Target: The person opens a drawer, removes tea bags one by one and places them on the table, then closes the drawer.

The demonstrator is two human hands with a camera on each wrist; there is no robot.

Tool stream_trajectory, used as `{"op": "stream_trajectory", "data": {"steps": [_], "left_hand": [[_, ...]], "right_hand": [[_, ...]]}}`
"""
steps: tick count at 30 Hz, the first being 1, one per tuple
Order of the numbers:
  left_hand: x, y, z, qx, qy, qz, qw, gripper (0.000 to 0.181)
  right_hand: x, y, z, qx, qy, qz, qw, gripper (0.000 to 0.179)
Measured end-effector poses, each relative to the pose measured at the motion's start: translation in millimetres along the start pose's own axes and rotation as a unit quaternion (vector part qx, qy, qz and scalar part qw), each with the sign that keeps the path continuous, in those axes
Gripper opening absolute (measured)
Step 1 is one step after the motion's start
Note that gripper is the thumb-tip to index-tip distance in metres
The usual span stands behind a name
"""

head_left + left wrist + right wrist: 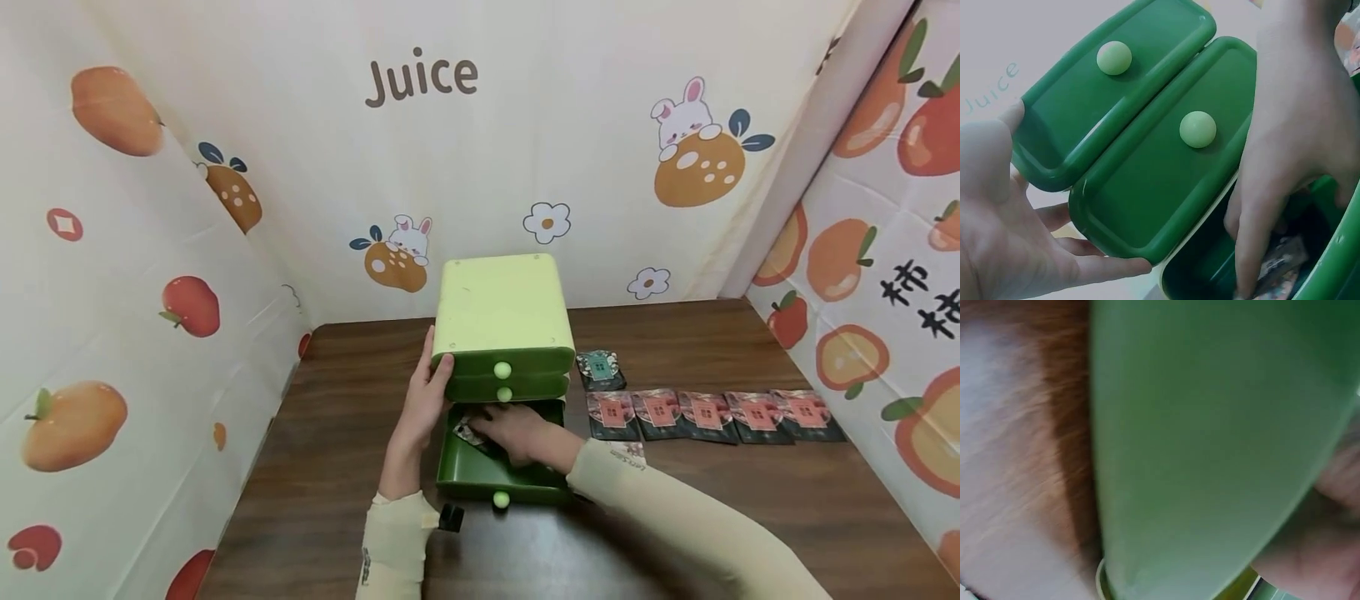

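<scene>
A small drawer cabinet [501, 302] with a pale green top and dark green drawers stands on the table. My left hand [424, 404] holds its left side, the thumb at the front corner and the other fingers along the side. The bottom drawer [501, 483] is pulled out; the two drawers above it are closed. Inside the bottom drawer, my right hand [517, 432] reaches down and grips a small dark, flower-patterned packet [474, 435]. In the left wrist view the packet [1280, 265] shows beside the downward-pointing fingers. The drawer's green wall [1210, 450] fills most of the right wrist view.
Right of the cabinet, several red-labelled packets [707, 417] lie in a row. A teal-labelled packet [600, 369] lies behind the row's left end, and a pale packet [628, 451] lies in front, partly behind the right sleeve. Printed curtains surround the brown table [322, 500].
</scene>
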State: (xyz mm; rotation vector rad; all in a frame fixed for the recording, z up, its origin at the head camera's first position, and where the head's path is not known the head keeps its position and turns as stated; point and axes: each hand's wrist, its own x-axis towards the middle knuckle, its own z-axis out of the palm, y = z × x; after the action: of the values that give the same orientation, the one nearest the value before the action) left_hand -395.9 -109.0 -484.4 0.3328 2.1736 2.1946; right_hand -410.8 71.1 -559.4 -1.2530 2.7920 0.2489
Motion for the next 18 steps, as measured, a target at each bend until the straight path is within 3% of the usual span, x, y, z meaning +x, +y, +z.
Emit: {"op": "stream_trajectory", "data": {"steps": [5, 7, 14, 18], "left_hand": [[0.7, 6.3, -3.5, -0.008, -0.005, -0.013, 0.9999, 0.063], [3.3, -1.6, -5.5, -0.003, 0.002, -0.007, 1.0000, 0.062], [1.5, -7.3, -3.2, 0.021, 0.013, 0.016, 0.9996, 0.061], [-0.1, -8.7, -1.0, 0.024, 0.011, 0.014, 0.9996, 0.062]], "right_hand": [[-3.1, -0.9, 1.9, -0.028, 0.024, -0.005, 0.9993, 0.064], [-4.4, -0.8, 4.5, -0.029, 0.037, -0.012, 0.9988, 0.058], [-14.2, 0.2, 10.5, -0.071, 0.126, -0.061, 0.9876, 0.034], [-28.8, -0.4, 5.0, -0.032, 0.112, -0.070, 0.9908, 0.040]]}}
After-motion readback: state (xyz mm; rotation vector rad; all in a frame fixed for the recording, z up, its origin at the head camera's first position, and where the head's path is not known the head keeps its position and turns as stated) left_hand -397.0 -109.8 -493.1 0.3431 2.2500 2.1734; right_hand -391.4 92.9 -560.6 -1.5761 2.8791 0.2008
